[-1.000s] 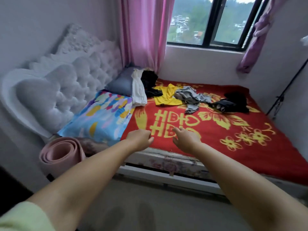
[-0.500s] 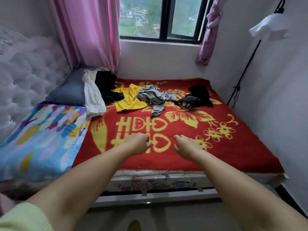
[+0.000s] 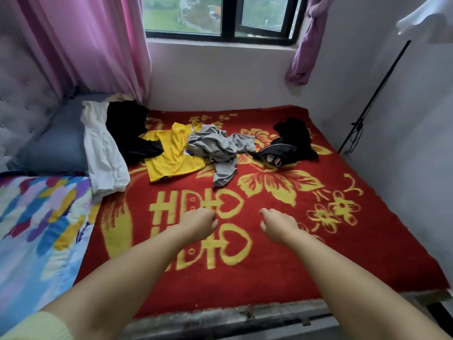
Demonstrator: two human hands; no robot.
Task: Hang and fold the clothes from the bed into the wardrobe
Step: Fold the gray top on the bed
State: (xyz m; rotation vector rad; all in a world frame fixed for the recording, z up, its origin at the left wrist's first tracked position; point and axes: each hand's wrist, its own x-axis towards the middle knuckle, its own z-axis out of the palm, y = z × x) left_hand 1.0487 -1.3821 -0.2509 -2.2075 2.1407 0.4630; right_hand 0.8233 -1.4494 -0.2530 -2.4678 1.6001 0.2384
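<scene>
Loose clothes lie across the far half of the red and yellow blanket [image 3: 355, 253] on the bed: a white garment [image 3: 103, 153] draped over a grey pillow, a black garment [image 3: 127, 128], a yellow shirt [image 3: 171, 158], a crumpled grey garment [image 3: 215, 148] and a black garment [image 3: 291, 141] at the right. My left hand [image 3: 198, 223] and my right hand [image 3: 279, 225] reach out over the middle of the blanket, short of the clothes. The fingers of both hang loosely curled and hold nothing. No wardrobe shows.
A grey pillow [image 3: 51, 141] and a colourful pillow [image 3: 36, 231] lie at the left by the tufted headboard [image 3: 22, 99]. Pink curtains [image 3: 93, 45] hang beside the window [image 3: 220, 18]. A black stand [image 3: 372, 99] leans at the right wall. The bed's front edge [image 3: 245, 317] is near me.
The view has moved closer to the bed and turned right, so the clothes now lie straight ahead. Both arms stay stretched forward with empty hands.
</scene>
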